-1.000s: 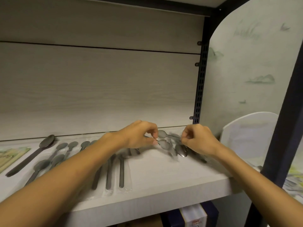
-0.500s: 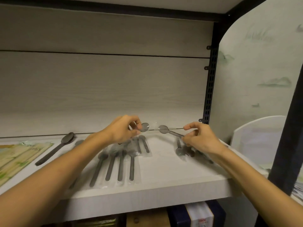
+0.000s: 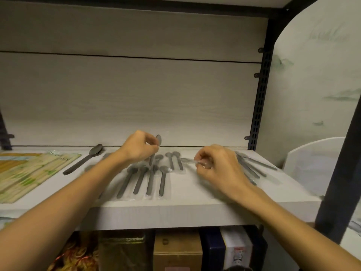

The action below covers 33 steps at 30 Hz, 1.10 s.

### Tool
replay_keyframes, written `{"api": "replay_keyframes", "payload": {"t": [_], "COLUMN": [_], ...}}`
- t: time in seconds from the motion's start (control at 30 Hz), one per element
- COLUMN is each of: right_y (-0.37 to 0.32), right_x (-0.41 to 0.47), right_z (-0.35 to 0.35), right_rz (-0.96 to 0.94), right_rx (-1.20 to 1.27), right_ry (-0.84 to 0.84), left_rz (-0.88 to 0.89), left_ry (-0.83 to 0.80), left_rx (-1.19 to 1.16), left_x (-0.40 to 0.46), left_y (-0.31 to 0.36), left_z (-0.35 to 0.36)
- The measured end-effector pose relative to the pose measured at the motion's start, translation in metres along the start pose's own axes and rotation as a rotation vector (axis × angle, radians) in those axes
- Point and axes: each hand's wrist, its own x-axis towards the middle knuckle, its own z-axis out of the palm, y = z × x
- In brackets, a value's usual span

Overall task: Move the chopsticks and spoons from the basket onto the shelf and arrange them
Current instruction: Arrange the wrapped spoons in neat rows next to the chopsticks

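Observation:
My left hand (image 3: 139,146) pinches a grey spoon (image 3: 158,139) and holds it upright above a row of wrapped grey spoons (image 3: 150,178) lying on the white shelf (image 3: 195,200). To the right, my right hand (image 3: 216,166) grips another wrapped spoon (image 3: 186,160) low over the shelf, its bowl pointing left. A loose heap of wrapped spoons (image 3: 252,165) lies behind my right hand. One larger dark spoon (image 3: 86,159) rests at an angle further left. Packs of chopsticks (image 3: 29,171) lie at the shelf's left end.
A white curved basket (image 3: 312,165) stands beyond the shelf's right end, behind a black upright post (image 3: 340,153). Boxes (image 3: 175,249) fill the level under the shelf. The shelf's back panel (image 3: 127,98) is pale wood.
My hands have drawn apart, each with a spoon. The left one has turned its spoon upright over the row. The right one has dropped lower toward the shelf. The view has tilted down.

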Motion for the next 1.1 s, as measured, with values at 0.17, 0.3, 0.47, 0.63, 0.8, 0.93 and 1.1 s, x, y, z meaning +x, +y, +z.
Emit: {"api": "replay_keyframes", "payload": {"t": [0.17, 0.3, 0.47, 0.63, 0.8, 0.93, 1.1], "right_y": [-0.016, -0.02, -0.014, -0.009, -0.01, 0.002, 0.029], "right_x": [-0.006, -0.009, -0.004, -0.007, -0.003, 0.006, 0.019], "right_z": [0.008, 0.006, 0.003, 0.012, 0.012, 0.008, 0.001], "right_rz": [-0.067, -0.033, 0.026, 0.017, 0.003, 0.031, 0.082], "right_rx": [0.052, 0.141, 0.102, 0.005, 0.067, 0.055, 0.035], "right_ry": [-0.214, -0.298, -0.311, -0.471, -0.45, -0.399, -0.307], "left_rz": [-0.012, -0.025, -0.03, -0.011, 0.001, 0.062, 0.018], "left_ry": [0.037, 0.006, -0.036, -0.074, -0.089, -0.061, -0.122], "left_rx": [-0.016, -0.014, -0.028, -0.092, -0.143, -0.076, -0.089], "left_x": [-0.009, -0.012, -0.013, -0.014, -0.007, 0.004, 0.019], "left_y": [-0.007, -0.011, -0.008, -0.007, -0.007, 0.0, 0.013], "left_z": [-0.004, -0.008, -0.008, -0.004, -0.003, -0.002, 0.008]}}
